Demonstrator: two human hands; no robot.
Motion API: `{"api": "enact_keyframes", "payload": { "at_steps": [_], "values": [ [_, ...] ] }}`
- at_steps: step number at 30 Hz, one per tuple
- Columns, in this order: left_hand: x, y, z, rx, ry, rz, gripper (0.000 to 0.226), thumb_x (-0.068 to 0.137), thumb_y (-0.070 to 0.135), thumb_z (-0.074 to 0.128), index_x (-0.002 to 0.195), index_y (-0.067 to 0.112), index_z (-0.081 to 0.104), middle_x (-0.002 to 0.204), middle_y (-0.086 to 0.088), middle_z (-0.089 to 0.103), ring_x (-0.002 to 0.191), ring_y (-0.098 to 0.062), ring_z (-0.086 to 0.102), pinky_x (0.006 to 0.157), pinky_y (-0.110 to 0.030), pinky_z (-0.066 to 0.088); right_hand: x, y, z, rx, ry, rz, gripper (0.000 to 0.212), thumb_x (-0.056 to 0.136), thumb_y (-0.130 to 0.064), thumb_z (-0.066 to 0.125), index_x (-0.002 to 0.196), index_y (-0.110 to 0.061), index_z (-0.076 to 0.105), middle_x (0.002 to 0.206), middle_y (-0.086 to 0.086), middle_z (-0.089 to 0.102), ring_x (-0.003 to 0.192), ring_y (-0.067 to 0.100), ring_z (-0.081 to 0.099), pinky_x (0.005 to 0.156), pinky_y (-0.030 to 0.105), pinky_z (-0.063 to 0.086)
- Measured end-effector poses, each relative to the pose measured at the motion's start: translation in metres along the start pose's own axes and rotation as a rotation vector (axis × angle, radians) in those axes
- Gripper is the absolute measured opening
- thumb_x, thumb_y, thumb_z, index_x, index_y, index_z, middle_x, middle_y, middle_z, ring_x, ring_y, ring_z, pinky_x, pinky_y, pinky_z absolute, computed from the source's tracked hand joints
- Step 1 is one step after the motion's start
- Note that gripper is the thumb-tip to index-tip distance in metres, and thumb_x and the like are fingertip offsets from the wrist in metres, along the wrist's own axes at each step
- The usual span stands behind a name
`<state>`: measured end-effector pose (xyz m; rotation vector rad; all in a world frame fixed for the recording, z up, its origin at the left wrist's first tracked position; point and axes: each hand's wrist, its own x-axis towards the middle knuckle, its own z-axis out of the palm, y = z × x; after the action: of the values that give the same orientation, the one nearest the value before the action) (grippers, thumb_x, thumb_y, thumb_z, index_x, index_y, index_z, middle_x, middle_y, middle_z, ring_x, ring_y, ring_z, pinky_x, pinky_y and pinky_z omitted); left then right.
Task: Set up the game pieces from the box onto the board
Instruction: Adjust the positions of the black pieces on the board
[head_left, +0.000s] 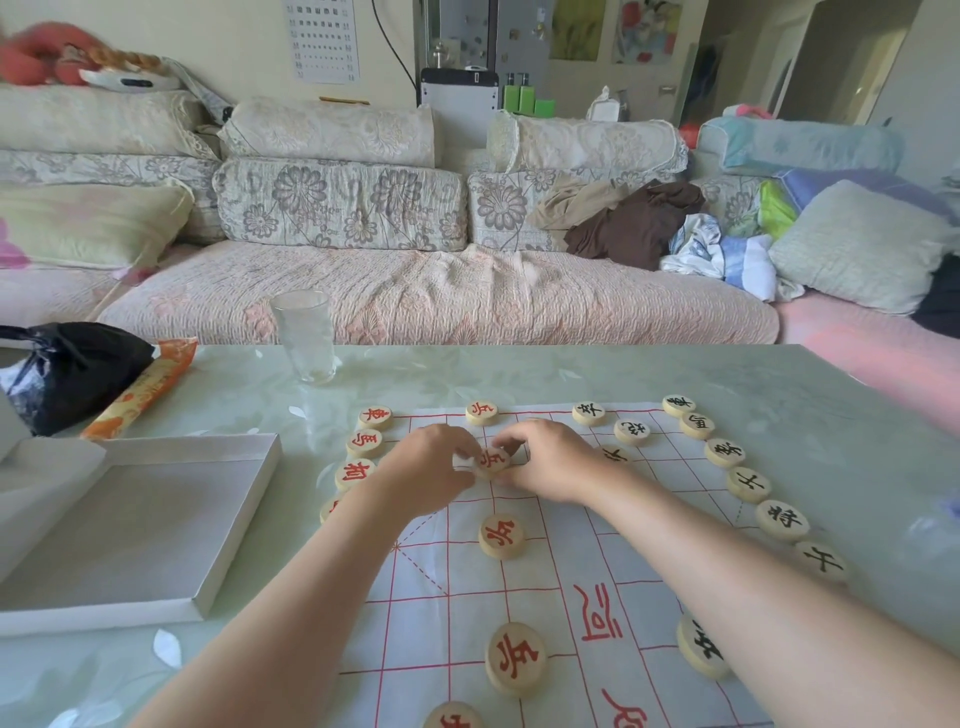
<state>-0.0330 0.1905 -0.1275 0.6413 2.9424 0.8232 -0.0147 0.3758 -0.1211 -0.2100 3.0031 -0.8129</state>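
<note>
Pieces ring the board (519, 587) on the desk (779, 395), and both hands, left hand (426, 467) and right hand (550, 460), grip 1 red-marked disc (492, 460) between fingertips, probably to seat it squarely on a line crossing.

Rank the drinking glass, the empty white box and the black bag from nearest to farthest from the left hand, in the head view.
1. Drinking glass, beyond the left hand and slightly to its left, near the table's far edge.
2. White box, open on the table to the left.
3. Black bag, at the far left corner.
</note>
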Motion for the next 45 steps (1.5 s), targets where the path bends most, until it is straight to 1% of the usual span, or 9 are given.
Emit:
{"api": "enact_keyframes", "payload": {
  "at_steps": [7, 11, 16, 21, 25, 29, 35, 40, 45],
  "values": [
    [-0.013, 0.003, 0.0, 0.085, -0.1, 0.008, 0.048, 0.086, 0.024, 0.064, 0.132, 0.034, 0.054, 0.129, 0.009, 0.056, 0.112, -0.016, 0.054, 0.089, -0.022, 0.04, 0.001, -0.001, 0.003, -0.007, 0.003, 0.026, 0.044, 0.077, -0.041, 0.078, 0.117, -0.027, 0.067, 0.114, -0.007, 0.066, 0.108, 0.015, 0.059, 0.094, 0.032, 0.048],
    [-0.013, 0.003, -0.003, 0.042, -0.076, 0.019, 0.039, 0.086, 0.023, 0.064, 0.123, 0.033, 0.059, 0.119, 0.008, 0.057, 0.093, -0.01, 0.051, 0.081, -0.02, 0.039, -0.002, -0.003, -0.003, -0.017, 0.011, 0.01, 0.055, 0.081, -0.042, 0.075, 0.132, -0.031, 0.058, 0.115, -0.01, 0.059, 0.098, 0.009, 0.054, 0.08, 0.023, 0.038],
    [-0.023, 0.007, -0.013, 0.049, -0.026, 0.022, 0.027, 0.086, 0.021, 0.063, 0.112, 0.028, 0.061, 0.102, 0.008, 0.057, 0.08, -0.007, 0.052, 0.069, -0.018, 0.04, -0.016, -0.019, -0.023, -0.01, 0.078, -0.017, 0.031, 0.085, -0.03, 0.071, 0.116, -0.03, 0.068, 0.107, -0.01, 0.061, 0.089, 0.008, 0.054, 0.066, 0.017, 0.039],
    [-0.047, 0.016, -0.015, 0.103, -0.115, -0.021, 0.026, 0.086, 0.021, 0.061, 0.112, 0.027, 0.063, 0.104, 0.009, 0.062, 0.092, -0.012, 0.058, 0.079, -0.023, 0.047, -0.049, -0.036, -0.018, -0.167, -0.171, -0.061, 0.046, 0.089, -0.011, 0.057, 0.13, -0.031, 0.061, 0.13, -0.012, 0.06, 0.119, 0.011, 0.055, 0.089, 0.018, 0.042],
    [-0.066, 0.025, -0.018, 0.102, -0.108, -0.045, 0.029, 0.088, 0.022, 0.06, 0.115, 0.027, 0.062, 0.112, 0.011, 0.064, 0.099, -0.011, 0.059, 0.083, -0.023, 0.047, -0.071, -0.04, -0.005, -0.279, -0.208, -0.091, 0.051, 0.093, -0.014, 0.055, 0.14, -0.034, 0.051, 0.144, -0.008, 0.052, 0.13, 0.017, 0.049, 0.103, 0.028, 0.042],
    [-0.086, 0.027, -0.012, 0.08, -0.098, -0.032, 0.031, 0.088, 0.021, 0.06, 0.117, 0.029, 0.063, 0.116, 0.013, 0.063, 0.097, -0.008, 0.059, 0.081, -0.018, 0.043, -0.076, -0.035, 0.005, -0.317, -0.166, -0.102, 0.048, 0.092, -0.024, 0.059, 0.137, -0.037, 0.052, 0.137, -0.007, 0.056, 0.125, 0.02, 0.054, 0.1, 0.037, 0.046],
    [-0.091, 0.028, -0.008, 0.029, -0.101, -0.061, 0.034, 0.089, 0.021, 0.059, 0.122, 0.029, 0.06, 0.124, 0.011, 0.06, 0.106, -0.011, 0.059, 0.092, -0.024, 0.047, -0.078, -0.03, 0.0, -0.266, -0.147, -0.073, 0.063, 0.088, -0.043, 0.066, 0.145, -0.029, 0.044, 0.141, -0.004, 0.049, 0.128, 0.02, 0.049, 0.103, 0.034, 0.042],
    [-0.081, 0.03, 0.0, -0.012, -0.07, -0.063, 0.033, 0.085, 0.022, 0.067, 0.118, 0.028, 0.063, 0.118, 0.01, 0.063, 0.095, -0.01, 0.059, 0.085, -0.022, 0.047, -0.079, -0.025, 0.0, -0.256, -0.153, -0.067, 0.041, 0.084, -0.044, 0.066, 0.122, -0.03, 0.064, 0.12, -0.004, 0.06, 0.112, 0.019, 0.057, 0.089, 0.032, 0.047],
    [-0.075, 0.025, 0.002, 0.0, -0.098, -0.041, 0.042, 0.078, 0.026, 0.076, 0.118, 0.027, 0.063, 0.113, 0.011, 0.064, 0.09, -0.008, 0.058, 0.084, -0.024, 0.05, -0.077, -0.022, -0.001, -0.203, -0.162, -0.04, 0.039, 0.078, -0.042, 0.072, 0.115, -0.032, 0.066, 0.106, -0.01, 0.063, 0.101, 0.014, 0.06, 0.084, 0.03, 0.05]
  ]
}}
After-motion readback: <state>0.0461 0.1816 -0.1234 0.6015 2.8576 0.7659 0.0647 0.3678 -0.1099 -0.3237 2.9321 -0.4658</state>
